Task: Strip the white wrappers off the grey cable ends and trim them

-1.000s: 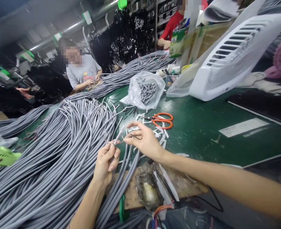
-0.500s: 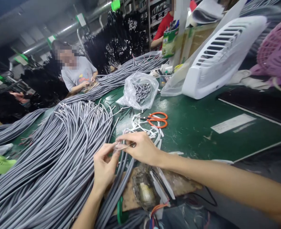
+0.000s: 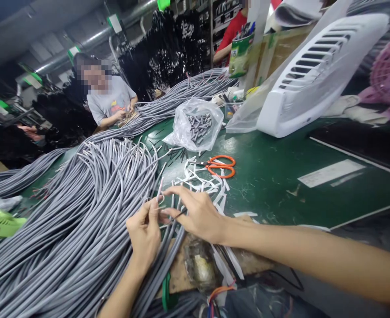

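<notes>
Left of the orange-handled metal scissors (image 3: 209, 164), the left hand (image 3: 144, 234) pinches a thin pinkish-white wire (image 3: 160, 186), tip nearly upright; the right hand (image 3: 200, 216) curls just beside it, its grip unclear.

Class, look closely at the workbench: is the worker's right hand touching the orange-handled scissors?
Apart. The head view shows the right hand nearer the camera than the orange-handled scissors, with white strips and green tabletop visible between them.

Room lies right of scissors (image 3: 215, 166); cables (image 3: 79, 221) block left.
</notes>
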Available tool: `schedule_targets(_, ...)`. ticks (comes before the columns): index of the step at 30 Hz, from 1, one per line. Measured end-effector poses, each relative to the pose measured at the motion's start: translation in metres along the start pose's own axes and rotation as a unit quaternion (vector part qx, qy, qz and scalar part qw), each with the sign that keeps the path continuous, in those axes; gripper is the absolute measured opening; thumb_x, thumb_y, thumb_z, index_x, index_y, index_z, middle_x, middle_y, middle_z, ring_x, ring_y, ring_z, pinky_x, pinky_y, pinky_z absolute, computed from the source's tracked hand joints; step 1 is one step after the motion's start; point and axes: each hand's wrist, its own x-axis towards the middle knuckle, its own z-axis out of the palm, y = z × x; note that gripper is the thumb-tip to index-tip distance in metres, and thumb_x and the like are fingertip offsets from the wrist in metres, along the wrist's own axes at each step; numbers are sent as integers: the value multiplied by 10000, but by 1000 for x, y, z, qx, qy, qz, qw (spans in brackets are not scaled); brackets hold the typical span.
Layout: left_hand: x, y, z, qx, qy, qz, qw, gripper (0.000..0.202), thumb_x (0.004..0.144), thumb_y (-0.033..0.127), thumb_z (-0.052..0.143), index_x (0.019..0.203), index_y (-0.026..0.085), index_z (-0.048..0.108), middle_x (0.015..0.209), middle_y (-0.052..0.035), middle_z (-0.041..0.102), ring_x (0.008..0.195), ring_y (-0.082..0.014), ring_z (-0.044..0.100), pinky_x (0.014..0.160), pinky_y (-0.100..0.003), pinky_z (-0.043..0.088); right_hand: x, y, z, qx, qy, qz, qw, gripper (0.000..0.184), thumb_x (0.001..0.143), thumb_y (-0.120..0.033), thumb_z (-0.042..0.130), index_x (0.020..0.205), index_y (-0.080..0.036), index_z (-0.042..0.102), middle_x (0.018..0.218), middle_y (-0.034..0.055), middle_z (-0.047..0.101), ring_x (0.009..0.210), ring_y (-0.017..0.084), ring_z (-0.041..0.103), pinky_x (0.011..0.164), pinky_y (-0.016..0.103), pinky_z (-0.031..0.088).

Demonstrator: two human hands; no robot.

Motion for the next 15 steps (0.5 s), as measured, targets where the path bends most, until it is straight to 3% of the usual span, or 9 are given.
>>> schedule_targets(2,-2,2,1,-6,-5,-5,1000,254,829,351,515,877,173,689,487,8,602,422,-137,555,468,-223,454,0,2,3,-19,-46,-5,999,244,856,-271,514,1058,-135,527,906,79,689,732,167,646,557,235,384)
schedule_targets(5,-4,6,2,-2,-33,-2,999,281,864,352,454,809,173,664,424,20,562,358,-124,525,411,-204,419,0,5,5,-54,-52,-27,997,205,865,-245,501,1034,-145,560,855,56,695,673,150,636,524,225,333)
schedule_targets(8,-4,8,2,13,-35,1,999,281,874,335,441,736,177,629,403,21,551,327,-115,513,385,-192,396,-1,5,6,-98,-52,-64,992,189,888,-226,438,820,-157,600,678,19,652,522,106,547,479,230,248)
schedule_targets(11,0,7,1,23,-13,-15,1000,240,845,339,498,697,182,605,400,30,541,298,-104,491,355,-184,379,-1,4,6,-101,-67,-74,990,268,863,-168,397,631,-165,530,531,-13,536,441,86,420,476,234,219)
schedule_targets(15,9,5,0,-73,-4,-89,993,334,817,448,508,609,187,524,385,47,484,264,-96,450,295,-186,352,1,1,4,-30,-69,-52,996,269,808,-125,392,547,-178,429,477,-41,415,430,75,317,478,212,229)
